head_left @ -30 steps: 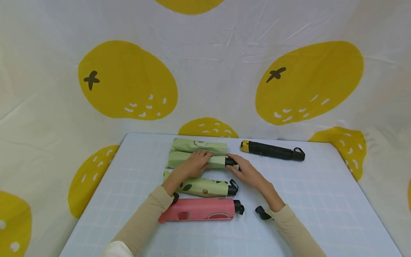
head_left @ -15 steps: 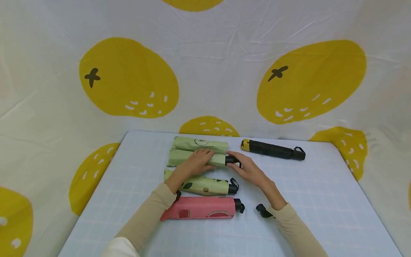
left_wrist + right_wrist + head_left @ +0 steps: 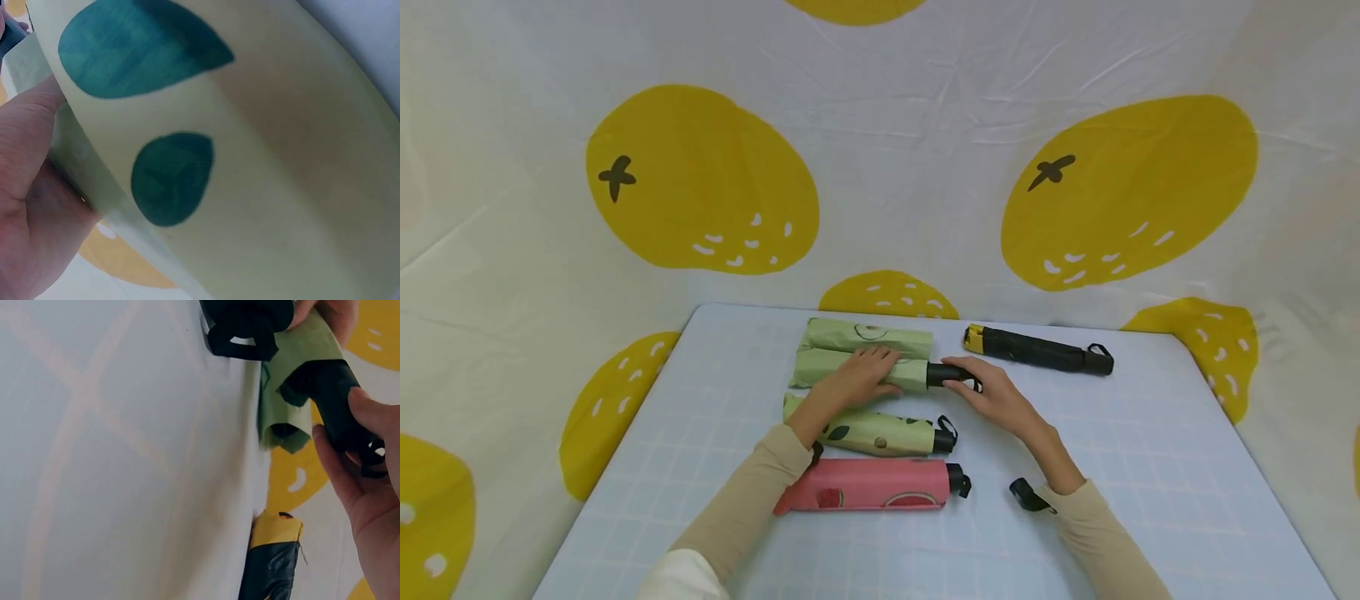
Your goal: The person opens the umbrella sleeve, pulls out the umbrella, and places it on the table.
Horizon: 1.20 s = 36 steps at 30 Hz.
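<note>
1. Green umbrella [image 3: 912, 375]: second from the back in the stack of rolls on the table [image 3: 1150, 492], handle [image 3: 935, 375] end to the right. Whether it is lifted, cannot tell.
2. Left hand [image 3: 856, 379]: grips the roll, fingers across the top, thumb along the near side. Probable reason: steadies the cloth and stops it sliding or turning.
3. Right hand [image 3: 992, 396]: pinches the handle between thumb and fingers near its end, by the strap [image 3: 374, 470]. Likely chosen because the handle is rigid and sticks out past the cloth.
4. Two hands, one per part: looks like a hold-and-work pairing along the roll's length.
5. Rear umbrella [image 3: 898, 339]: just behind, roughly parallel; no handle seen at its right end.
6. Leaf umbrella [image 3: 891, 437] and pink umbrella [image 3: 887, 485]: nearer the person, partly under the left arm. Handles point right, which presumably suits the right hand.
7. Black umbrella [image 3: 1037, 351]: back right, slightly angled, apart from the row, so out of both hands' way.
</note>
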Each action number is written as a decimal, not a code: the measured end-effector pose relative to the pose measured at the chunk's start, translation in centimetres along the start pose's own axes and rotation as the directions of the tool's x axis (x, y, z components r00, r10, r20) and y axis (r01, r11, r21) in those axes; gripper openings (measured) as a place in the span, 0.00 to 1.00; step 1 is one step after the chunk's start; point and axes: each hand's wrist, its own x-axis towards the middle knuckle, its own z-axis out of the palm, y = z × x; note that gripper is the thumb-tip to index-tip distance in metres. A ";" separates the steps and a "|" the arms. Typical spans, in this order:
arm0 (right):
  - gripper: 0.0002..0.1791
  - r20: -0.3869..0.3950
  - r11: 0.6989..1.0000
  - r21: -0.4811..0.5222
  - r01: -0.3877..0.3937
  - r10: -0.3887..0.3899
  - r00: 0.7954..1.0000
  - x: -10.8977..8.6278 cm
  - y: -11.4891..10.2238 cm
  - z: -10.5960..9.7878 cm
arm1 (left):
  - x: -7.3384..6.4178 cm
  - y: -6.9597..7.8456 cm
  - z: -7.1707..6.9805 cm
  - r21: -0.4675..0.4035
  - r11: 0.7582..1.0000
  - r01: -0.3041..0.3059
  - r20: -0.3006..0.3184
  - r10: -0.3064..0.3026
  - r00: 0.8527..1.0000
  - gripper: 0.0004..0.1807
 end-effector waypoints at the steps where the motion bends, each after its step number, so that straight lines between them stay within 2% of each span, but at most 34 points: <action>1: 0.21 -0.003 1.000 -0.001 -0.002 0.002 1.000 -0.1 0.1 -0.1 | 0.0 0.0 0.0 -0.003 1.000 -0.002 0.002 0.002 1.000 0.35; 6: 0.21 -0.012 1.000 -0.013 -0.020 0.020 1.000 -0.7 0.3 -0.9 | 0.1 0.1 -0.1 -0.024 1.000 -0.001 0.012 0.002 1.000 0.35; 12: 0.21 -0.027 1.000 -0.014 -0.018 0.018 0.999 -1.2 0.4 -1.6 | 0.3 0.1 0.0 0.002 1.000 0.007 0.032 -0.007 0.999 0.36; 20: 0.22 -0.013 0.999 -0.018 -0.050 0.050 0.999 -1.3 0.6 -1.3 | 0.0 0.1 0.4 0.009 1.000 -0.005 0.028 0.005 1.000 0.31; 29: 0.24 0.015 0.997 -0.068 0.025 -0.024 1.000 -0.5 -0.2 -1.3 | 0.2 0.3 0.5 0.062 0.998 -0.005 -0.010 0.006 1.000 0.28; 36: 0.28 0.071 0.994 -0.099 0.041 -0.034 0.997 0.2 -0.6 -0.9 | 0.2 0.6 0.4 0.112 0.993 -0.027 -0.034 0.031 0.999 0.28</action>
